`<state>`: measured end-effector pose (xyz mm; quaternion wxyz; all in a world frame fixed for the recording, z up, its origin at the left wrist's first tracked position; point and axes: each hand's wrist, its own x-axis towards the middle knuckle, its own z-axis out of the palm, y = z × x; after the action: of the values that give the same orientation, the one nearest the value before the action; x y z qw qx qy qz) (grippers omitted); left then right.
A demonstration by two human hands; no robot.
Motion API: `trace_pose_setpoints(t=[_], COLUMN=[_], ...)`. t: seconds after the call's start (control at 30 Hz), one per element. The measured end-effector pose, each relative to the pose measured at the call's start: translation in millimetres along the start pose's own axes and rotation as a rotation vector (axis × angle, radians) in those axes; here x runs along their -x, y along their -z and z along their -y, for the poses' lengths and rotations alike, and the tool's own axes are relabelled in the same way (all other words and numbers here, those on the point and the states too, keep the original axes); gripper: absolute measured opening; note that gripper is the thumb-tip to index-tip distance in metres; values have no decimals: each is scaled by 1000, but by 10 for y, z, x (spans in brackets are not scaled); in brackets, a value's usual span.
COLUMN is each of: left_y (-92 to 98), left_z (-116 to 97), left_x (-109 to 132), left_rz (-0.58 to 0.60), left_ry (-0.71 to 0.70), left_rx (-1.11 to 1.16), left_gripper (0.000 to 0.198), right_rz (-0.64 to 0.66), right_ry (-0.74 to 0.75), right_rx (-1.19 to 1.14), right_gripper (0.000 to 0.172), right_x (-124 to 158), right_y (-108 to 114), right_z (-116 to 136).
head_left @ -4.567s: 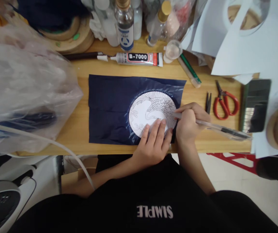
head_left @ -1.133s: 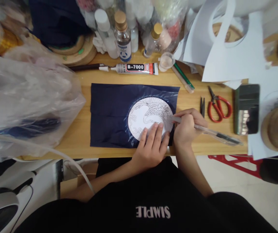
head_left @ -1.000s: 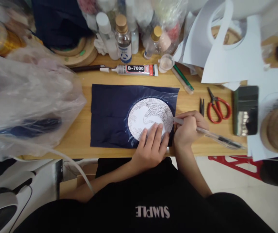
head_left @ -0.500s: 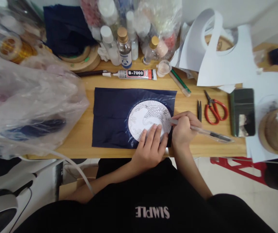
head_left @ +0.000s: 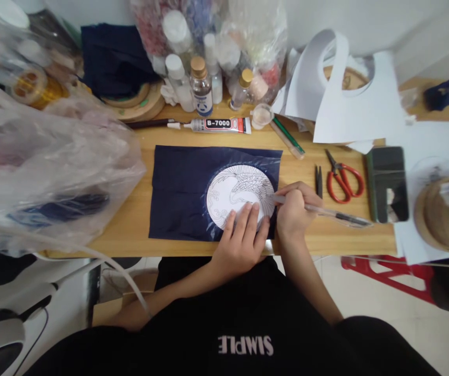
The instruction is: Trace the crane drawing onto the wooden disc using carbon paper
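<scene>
A round white paper [head_left: 224,194] printed with a line drawing of a long-necked bird lies on a dark blue cloth [head_left: 177,193]. My left hand [head_left: 242,237] rests with outstretched fingers on the lower edge of the paper, pressing flat. In my right hand [head_left: 297,211] is a clear pen [head_left: 336,214], gripped near its point. The pen's tip touches or hovers just above the right part of the drawing; I cannot tell which.
Right of the cloth lie black tweezers [head_left: 318,180], red-handled scissors [head_left: 344,180] and a dark phone [head_left: 388,183]. Behind it are a glue tube [head_left: 220,125], a green pen [head_left: 289,137] and several bottles [head_left: 202,91]. A plastic bag [head_left: 60,167] sits at left.
The camera view has shifted slightly. Both hands keep nearly the same place on the paper, and the pen stays at its right side.
</scene>
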<state>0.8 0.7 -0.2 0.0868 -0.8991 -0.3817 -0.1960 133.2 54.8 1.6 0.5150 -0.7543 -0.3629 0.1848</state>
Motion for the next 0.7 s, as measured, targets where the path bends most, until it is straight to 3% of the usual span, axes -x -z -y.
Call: trace_pose_setpoints(t=[0.23, 0.43, 0.7], left_y=[-4, -15, -22], left_z=[1, -5, -10], left_x=[1, 15, 14], left_rz=[6, 3, -4], left_ry=[4, 2, 12], left_rx=[2, 13, 11], left_gripper=[38, 39, 39], right_rz=[33, -22, 54], right_ry=[15, 19, 92], right_rx=[7, -17, 10], right_gripper=[22, 23, 23], right_x=[4, 19, 17], right_y=[5, 5, 0], right_z=[11, 29, 47])
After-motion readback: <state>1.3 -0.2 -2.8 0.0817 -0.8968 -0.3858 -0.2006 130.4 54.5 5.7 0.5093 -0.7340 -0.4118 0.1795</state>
